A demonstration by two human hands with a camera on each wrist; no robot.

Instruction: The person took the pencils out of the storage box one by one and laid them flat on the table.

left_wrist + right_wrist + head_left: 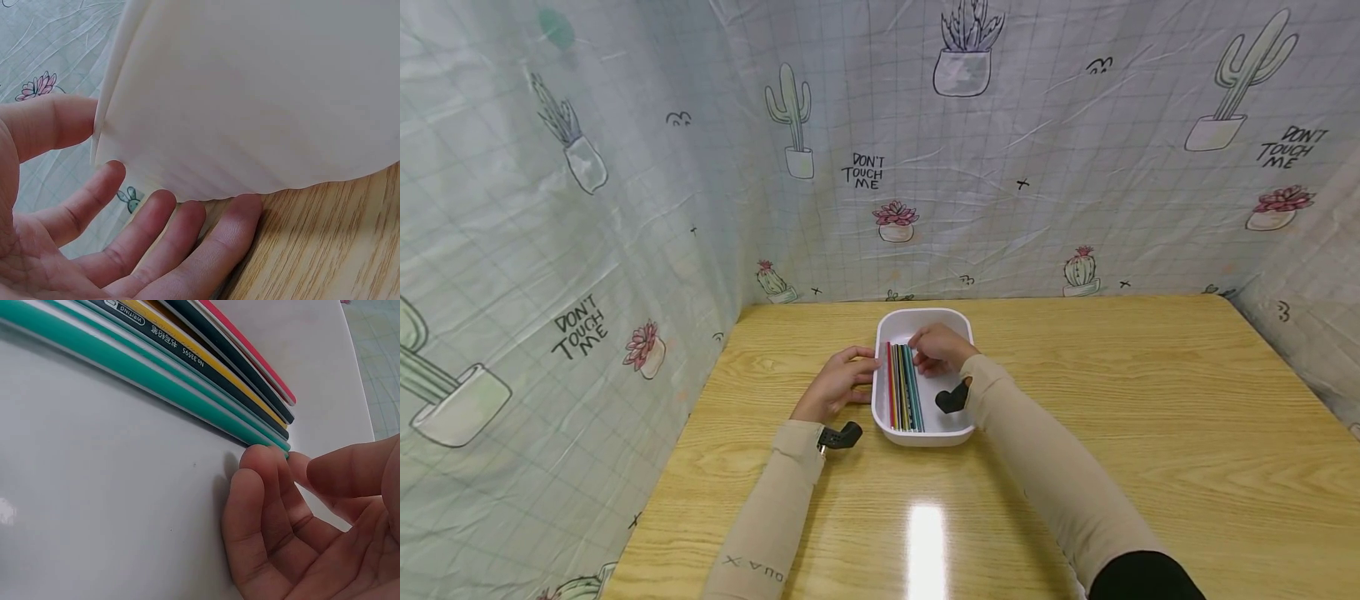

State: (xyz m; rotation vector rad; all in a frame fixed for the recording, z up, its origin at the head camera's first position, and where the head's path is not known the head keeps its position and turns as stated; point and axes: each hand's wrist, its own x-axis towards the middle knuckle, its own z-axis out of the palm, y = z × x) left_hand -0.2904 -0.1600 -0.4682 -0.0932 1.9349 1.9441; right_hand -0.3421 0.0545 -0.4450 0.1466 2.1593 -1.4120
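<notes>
A white plastic tray (923, 439) sits on the wooden table, with several pencils (902, 392) side by side along its left part. Red, yellow, dark and teal ones show, and a dark pencil (162, 334) carries printed lettering. Against the tray's left outer wall, my left hand (838, 383) rests its fingertips, the fingers spread and loosely bent. My right hand (942, 348) reaches inside the tray. Its fingertips (256, 456) touch the far end of the outermost teal pencil (144, 378), with the thumb held apart from the pencils.
The wooden table (1135, 400) extends to both sides of the tray. A cloth (1000, 208) printed with cacti hangs behind and at the left. Black devices (841, 435) are strapped at both wrists, over beige sleeves (1052, 467).
</notes>
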